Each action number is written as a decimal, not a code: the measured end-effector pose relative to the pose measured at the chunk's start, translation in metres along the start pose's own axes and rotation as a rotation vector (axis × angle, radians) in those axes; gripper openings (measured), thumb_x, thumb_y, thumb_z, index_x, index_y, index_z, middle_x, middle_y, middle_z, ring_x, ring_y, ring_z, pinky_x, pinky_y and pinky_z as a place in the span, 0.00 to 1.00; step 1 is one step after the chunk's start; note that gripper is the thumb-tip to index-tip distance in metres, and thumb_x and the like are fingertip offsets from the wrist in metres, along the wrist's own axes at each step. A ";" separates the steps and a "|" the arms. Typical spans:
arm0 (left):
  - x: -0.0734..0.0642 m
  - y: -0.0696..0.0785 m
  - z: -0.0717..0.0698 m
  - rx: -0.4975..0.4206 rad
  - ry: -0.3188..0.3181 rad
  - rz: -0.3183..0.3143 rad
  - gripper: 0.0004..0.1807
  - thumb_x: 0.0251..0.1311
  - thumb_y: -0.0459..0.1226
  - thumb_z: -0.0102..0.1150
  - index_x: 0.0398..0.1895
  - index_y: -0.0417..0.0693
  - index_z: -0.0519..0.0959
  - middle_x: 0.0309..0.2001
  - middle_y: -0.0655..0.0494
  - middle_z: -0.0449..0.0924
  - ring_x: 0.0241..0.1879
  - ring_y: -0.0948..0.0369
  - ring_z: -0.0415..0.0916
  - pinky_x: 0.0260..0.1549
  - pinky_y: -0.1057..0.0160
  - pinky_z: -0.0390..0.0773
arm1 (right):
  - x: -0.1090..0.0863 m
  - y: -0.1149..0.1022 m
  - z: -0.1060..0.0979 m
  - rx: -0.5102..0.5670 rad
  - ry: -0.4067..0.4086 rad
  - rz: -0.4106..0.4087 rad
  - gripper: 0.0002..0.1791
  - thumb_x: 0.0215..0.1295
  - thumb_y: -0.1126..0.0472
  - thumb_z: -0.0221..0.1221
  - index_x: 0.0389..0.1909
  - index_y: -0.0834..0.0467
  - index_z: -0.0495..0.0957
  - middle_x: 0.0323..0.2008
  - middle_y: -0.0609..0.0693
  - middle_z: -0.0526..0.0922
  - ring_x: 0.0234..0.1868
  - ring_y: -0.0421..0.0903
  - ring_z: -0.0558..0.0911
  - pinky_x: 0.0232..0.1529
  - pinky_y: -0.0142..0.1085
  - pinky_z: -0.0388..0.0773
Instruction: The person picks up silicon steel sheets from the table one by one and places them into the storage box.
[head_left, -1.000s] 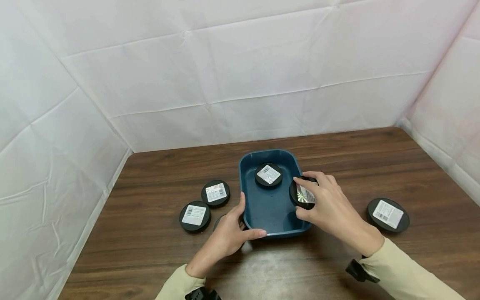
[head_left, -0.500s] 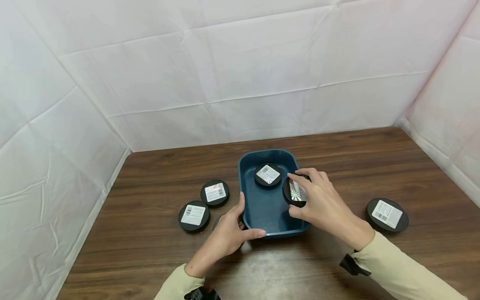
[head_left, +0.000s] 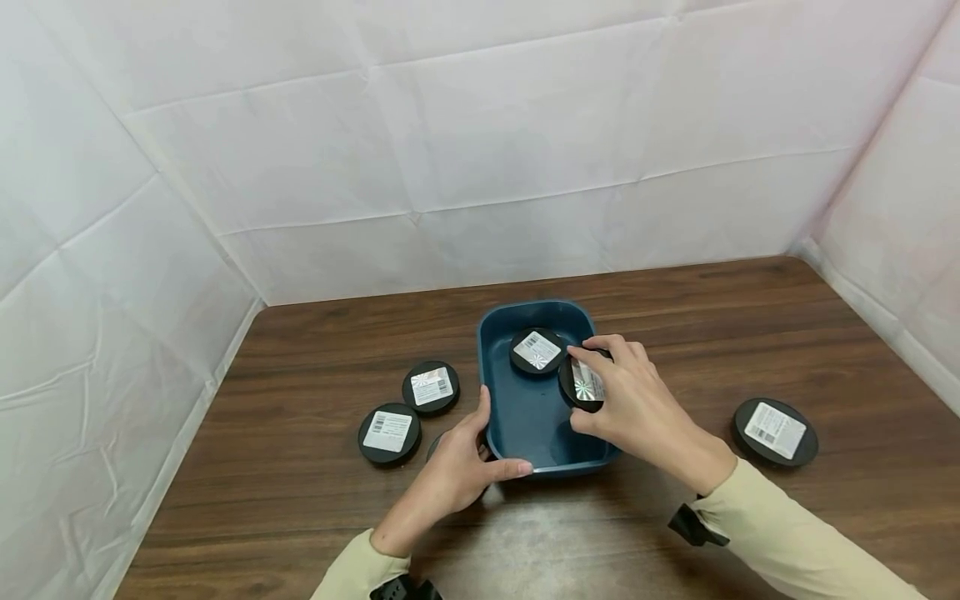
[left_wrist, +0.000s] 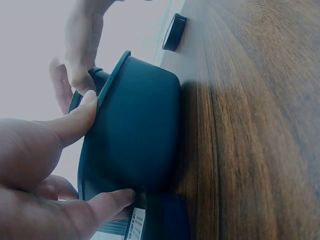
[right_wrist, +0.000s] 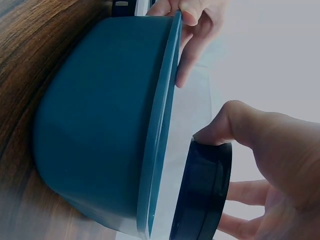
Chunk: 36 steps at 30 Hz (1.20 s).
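A dark blue rectangular plastic bin (head_left: 536, 425) stands on the table in the head view. My left hand (head_left: 457, 471) grips its near left corner, thumb on the front rim and fingers along the left side. My right hand (head_left: 645, 408) pinches a flat, round black container (head_left: 587, 385) with a white label by its edge. In the right wrist view, this held container (right_wrist: 205, 187) is above the bin's rim, tilted. Inside the bin, toward the far end, lies a similar black container (head_left: 537, 351), label up. Another container (left_wrist: 160, 215) is by my left fingers, mostly hidden in the head view.
Two labelled black containers, one (head_left: 431, 387) behind the other (head_left: 389, 434), lie left of the bin. Another black container (head_left: 776, 431) lies at the right. White sheeting (head_left: 480, 167) surrounds the back and sides of the wooden table (head_left: 300, 517).
My right hand has moved left with the black container, from the bin's right rim to over its interior near the other container. My left hand has stayed in place.
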<state>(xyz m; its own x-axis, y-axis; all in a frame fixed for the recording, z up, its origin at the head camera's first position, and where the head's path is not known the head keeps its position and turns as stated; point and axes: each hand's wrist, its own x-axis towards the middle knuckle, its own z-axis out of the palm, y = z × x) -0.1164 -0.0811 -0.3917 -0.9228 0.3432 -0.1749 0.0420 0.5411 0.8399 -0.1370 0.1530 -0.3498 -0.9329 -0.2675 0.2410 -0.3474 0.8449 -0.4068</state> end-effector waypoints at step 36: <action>0.001 -0.001 0.001 0.012 0.000 -0.005 0.60 0.57 0.48 0.72 0.81 0.42 0.41 0.77 0.35 0.53 0.73 0.46 0.64 0.64 0.49 0.74 | 0.013 -0.003 0.019 -0.063 -0.116 -0.068 0.37 0.49 0.59 0.70 0.64 0.63 0.76 0.62 0.63 0.72 0.56 0.60 0.71 0.52 0.57 0.74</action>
<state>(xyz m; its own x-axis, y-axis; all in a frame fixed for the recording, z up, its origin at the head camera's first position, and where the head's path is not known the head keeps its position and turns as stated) -0.1166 -0.0808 -0.3929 -0.9230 0.3404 -0.1793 0.0418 0.5520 0.8328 -0.1500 0.1382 -0.3624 -0.9132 -0.3739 0.1618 -0.4072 0.8493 -0.3360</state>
